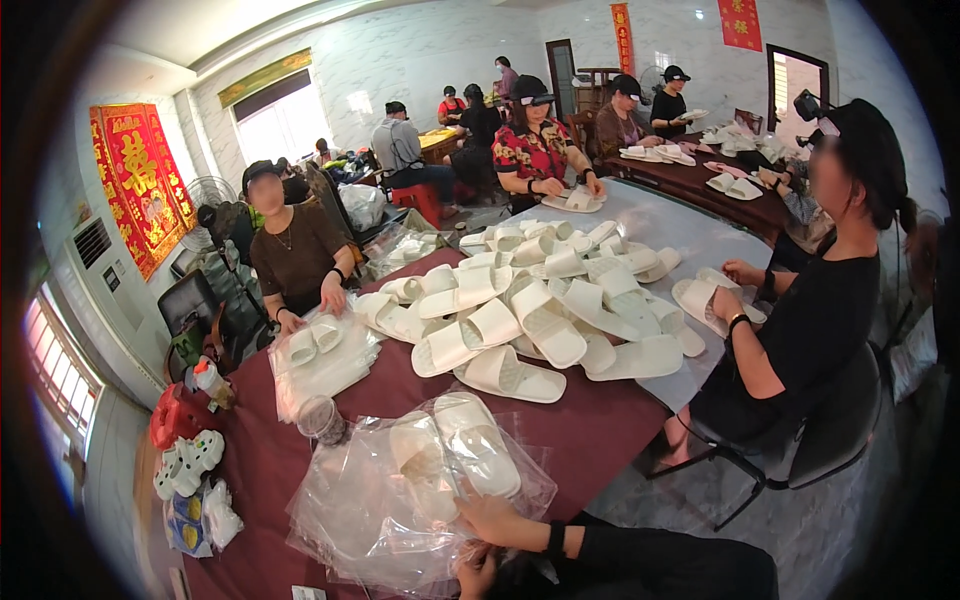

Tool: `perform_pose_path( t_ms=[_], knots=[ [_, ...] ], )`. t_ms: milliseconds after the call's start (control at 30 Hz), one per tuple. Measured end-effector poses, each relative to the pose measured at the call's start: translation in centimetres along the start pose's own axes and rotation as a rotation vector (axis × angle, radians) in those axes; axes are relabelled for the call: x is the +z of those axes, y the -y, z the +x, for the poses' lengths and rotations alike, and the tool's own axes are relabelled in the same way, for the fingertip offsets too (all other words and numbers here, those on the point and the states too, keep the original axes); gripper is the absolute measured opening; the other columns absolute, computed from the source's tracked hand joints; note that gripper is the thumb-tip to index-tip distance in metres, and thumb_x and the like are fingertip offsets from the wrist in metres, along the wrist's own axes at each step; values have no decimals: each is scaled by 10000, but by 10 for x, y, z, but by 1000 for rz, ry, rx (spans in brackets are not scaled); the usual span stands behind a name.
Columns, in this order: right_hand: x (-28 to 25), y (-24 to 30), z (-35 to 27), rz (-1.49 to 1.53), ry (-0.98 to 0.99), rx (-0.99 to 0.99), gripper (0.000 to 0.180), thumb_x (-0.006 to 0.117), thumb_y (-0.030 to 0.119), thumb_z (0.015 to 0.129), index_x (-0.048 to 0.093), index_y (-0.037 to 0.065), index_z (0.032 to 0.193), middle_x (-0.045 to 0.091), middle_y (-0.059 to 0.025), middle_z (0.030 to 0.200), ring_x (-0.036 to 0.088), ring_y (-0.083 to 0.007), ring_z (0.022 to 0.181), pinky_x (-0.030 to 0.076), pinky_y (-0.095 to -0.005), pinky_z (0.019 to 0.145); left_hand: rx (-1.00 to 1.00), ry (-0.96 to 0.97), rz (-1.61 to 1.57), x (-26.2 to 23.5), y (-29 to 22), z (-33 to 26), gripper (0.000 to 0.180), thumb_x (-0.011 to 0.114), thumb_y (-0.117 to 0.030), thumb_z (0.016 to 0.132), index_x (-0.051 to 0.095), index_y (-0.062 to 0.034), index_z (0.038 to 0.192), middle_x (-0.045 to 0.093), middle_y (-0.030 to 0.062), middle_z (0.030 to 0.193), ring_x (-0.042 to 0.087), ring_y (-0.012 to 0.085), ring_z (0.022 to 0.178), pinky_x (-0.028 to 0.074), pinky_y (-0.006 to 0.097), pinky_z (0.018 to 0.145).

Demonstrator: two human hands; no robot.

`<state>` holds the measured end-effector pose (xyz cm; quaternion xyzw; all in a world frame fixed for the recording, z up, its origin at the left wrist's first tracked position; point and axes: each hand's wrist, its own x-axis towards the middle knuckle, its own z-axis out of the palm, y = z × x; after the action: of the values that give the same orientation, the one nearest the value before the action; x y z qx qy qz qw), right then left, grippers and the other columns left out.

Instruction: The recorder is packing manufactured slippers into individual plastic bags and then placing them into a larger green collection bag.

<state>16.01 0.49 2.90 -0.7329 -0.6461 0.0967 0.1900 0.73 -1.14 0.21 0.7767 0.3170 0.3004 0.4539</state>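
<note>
A pair of white slippers lies side by side with clear plastic around it, on a loose stack of clear plastic bags at the table's near edge. My right hand is at the slippers' near end, its bent fingers closed on the plastic bag there. Just below it, my left hand pinches the bag's near edge; the lower frame edge and the plastic partly hide its fingers. Beyond the bags rises a big heap of white slippers.
A clear plastic cup stands beside the bags. White clogs and a red bag sit at the table's left edge. Across the table, a person handles bagged slippers; at right, a seated person holds a slipper.
</note>
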Motion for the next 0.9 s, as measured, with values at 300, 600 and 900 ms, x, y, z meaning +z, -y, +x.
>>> perform_pose_path(
  t_ms=[300, 600, 900],
  knots=[
    [-66, 7, -43, 370, -175, -358, 341, 625, 324, 831, 629, 49, 1033, 628, -164, 852, 619, -297, 743, 493, -401, 620, -17, 13, -256, 6, 22, -1, 232, 555, -199, 927, 647, 14, 932, 634, 61, 723, 569, 130, 673, 471, 276, 618],
    [-88, -8, -30, -179, -117, -181, 696, 695, 392, 729, 450, 154, 1335, 369, -142, 1394, 313, -327, 1302, 278, -534, 1023, -102, -7, -229, 6, 27, -1, 253, 548, -173, 931, 638, -4, 1096, 663, 77, 792, 595, 132, 719, 489, 273, 662],
    [-60, -18, -35, 115, 126, -351, 711, 645, 244, 761, 343, 119, 1392, 336, -190, 1422, 312, -354, 1329, 244, -572, 1049, -81, -37, -138, 8, 33, 4, 288, 469, -168, 944, 635, -18, 1125, 703, 90, 851, 638, 195, 802, 482, 306, 772]
  ],
)
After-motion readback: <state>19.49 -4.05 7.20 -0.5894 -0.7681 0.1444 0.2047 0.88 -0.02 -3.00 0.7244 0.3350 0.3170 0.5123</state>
